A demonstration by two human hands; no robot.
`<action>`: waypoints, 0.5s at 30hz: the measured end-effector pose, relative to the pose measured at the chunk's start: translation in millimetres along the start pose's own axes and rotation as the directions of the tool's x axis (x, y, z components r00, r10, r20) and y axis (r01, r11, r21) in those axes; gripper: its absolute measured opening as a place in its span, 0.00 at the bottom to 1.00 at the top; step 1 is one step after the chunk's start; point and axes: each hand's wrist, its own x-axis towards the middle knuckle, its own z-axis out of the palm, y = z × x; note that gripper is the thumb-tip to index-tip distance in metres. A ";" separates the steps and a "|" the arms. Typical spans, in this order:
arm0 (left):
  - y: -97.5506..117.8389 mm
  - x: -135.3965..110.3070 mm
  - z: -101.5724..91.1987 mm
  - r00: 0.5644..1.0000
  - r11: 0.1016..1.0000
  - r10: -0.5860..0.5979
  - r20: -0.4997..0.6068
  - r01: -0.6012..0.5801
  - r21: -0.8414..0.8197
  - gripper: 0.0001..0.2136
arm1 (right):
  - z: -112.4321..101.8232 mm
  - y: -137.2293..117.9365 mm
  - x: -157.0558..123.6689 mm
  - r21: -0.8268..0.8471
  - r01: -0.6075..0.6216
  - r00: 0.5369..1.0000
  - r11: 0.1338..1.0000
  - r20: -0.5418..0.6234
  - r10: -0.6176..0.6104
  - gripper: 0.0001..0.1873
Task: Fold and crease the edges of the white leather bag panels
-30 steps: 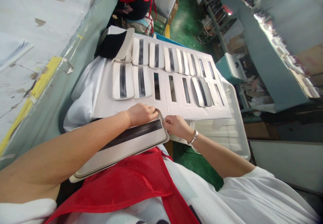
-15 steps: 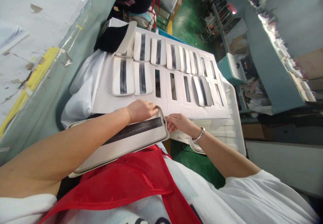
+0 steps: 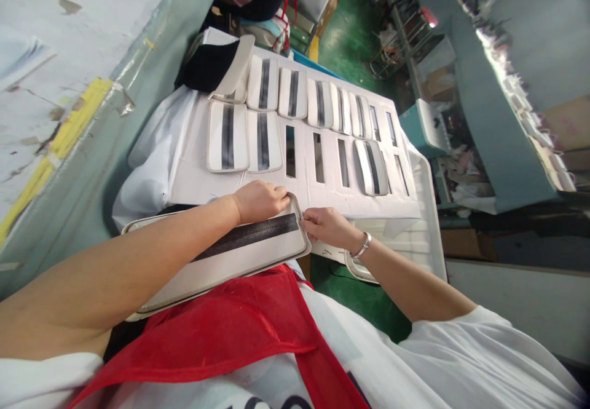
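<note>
A long cream panel (image 3: 249,255) with rounded corners, a raised rim and a dark strip along its middle lies at my waist, slightly tilted. My left hand (image 3: 260,202) is closed on its far edge near the right corner; the forearm covers much of the panel's left part. At the panel's right end, the fingers of my right hand (image 3: 329,227) are pinched together on the rim by the end of the dark strip. Whether a smaller piece is between those fingertips is hidden. Just beyond my hands, smaller cream panels (image 3: 228,136) with similar dark strips lie in rows.
The small panels rest on a white slotted board (image 3: 299,195). A black cloth item (image 3: 207,67) sits at its far left corner. On the left runs a worn table (image 3: 152,58) with yellow tape. A white plastic bin (image 3: 426,224) stands right, and shelving (image 3: 498,107) lies beyond.
The right hand's fingers have curled in closer against the panel's end rim. My left hand keeps its grip. The view has shifted slightly.
</note>
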 end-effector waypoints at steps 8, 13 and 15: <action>-0.3 -0.2 -0.9 1.000 1.000 0.005 0.014 -0.005 0.001 0.10 | -13.7 27.2 21.1 0.486 -0.214 0.933 0.847 0.360 0.029 0.21; -0.1 1.0 -2.2 0.999 1.000 0.000 0.040 0.000 -0.003 0.11 | -12.6 31.6 27.9 0.472 -0.187 0.938 0.862 0.347 0.014 0.22; 0.0 1.3 -2.3 0.999 1.000 0.000 0.040 0.001 -0.004 0.11 | -9.6 33.3 28.6 0.461 -0.164 0.950 0.872 0.312 0.014 0.22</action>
